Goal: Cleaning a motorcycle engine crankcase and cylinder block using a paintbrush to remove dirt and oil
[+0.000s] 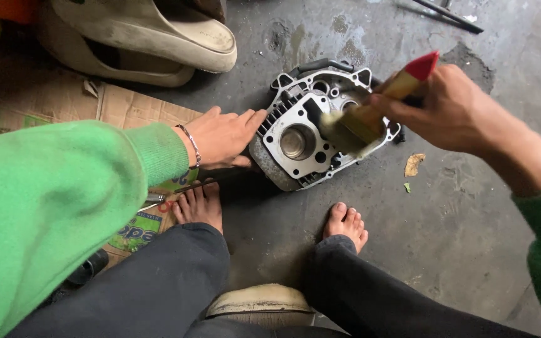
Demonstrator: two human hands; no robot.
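Head view, looking down at a person sitting low over a stained grey concrete floor (471,238). A metal engine part (311,134) (silver casting with a round bore, small holes and cooling fins on one edge) lies flat on the floor, just ahead of the two bare feet and between the hands. Left hand (223,138) rests flat on the floor side of the part, fingers stretched out and together, fingertips touching the finned left edge; grip open, holding nothing, just bracing the part. Thin bracelet (190,144) on that wrist, green sleeve (64,200) fills the left of the view. Right hand (452,112) is closed around a paintbrush (377,112) with a yellowish wooden handle and red tip; grip tight on the handle, bristles down on the top right face of the part (bristles blurred, so exact contact spot hard to tell). Left foot (200,206) sits on a flattened cardboard sheet (120,106) with a green printed piece at its edge, right foot (345,226) on bare floor, dark trousers on both legs. Pale worn sandals (158,37) lie top left, well apart from the part. A small dry leaf scrap (414,164) lies just right of the part. A dark thin rod (449,15) lies at the top right.
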